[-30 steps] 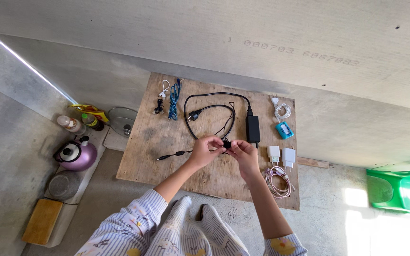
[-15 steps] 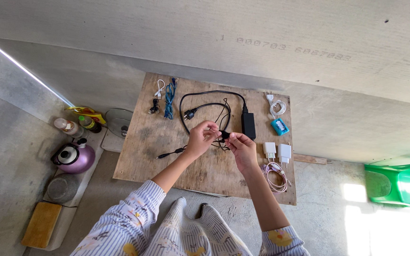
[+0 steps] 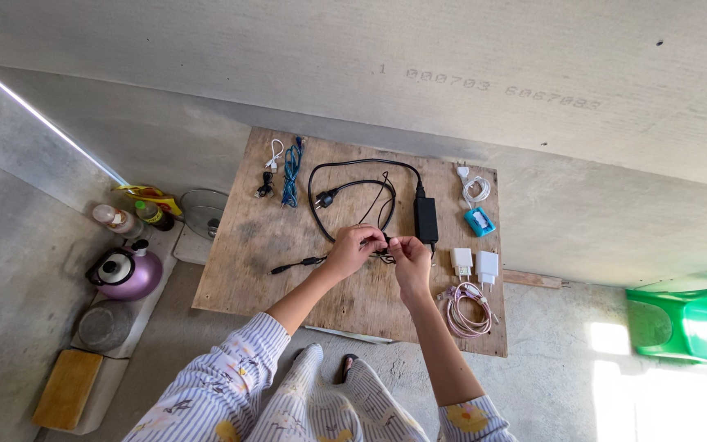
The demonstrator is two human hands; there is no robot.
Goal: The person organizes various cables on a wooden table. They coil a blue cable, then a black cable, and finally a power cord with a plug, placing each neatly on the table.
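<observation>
Above one board (image 3: 288, 270), left hand (image 3: 352, 250), right hand (image 3: 409, 255) pinch one black cable (image 3: 374, 205).

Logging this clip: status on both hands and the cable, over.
Left hand and right hand both pinching thin black cable over worn plywood board. Black power brick and white plug adapters close by, not touching.

Setting: you are in a plain home corner, bare concrete floor (image 3: 583, 385) and wall (image 3: 452, 49).
Work surface: low plywood board (image 3: 263, 245).
Left side: purple kettle (image 3: 122, 272), bottles (image 3: 120, 219).
Right side: green plastic chair (image 3: 685, 326).
</observation>
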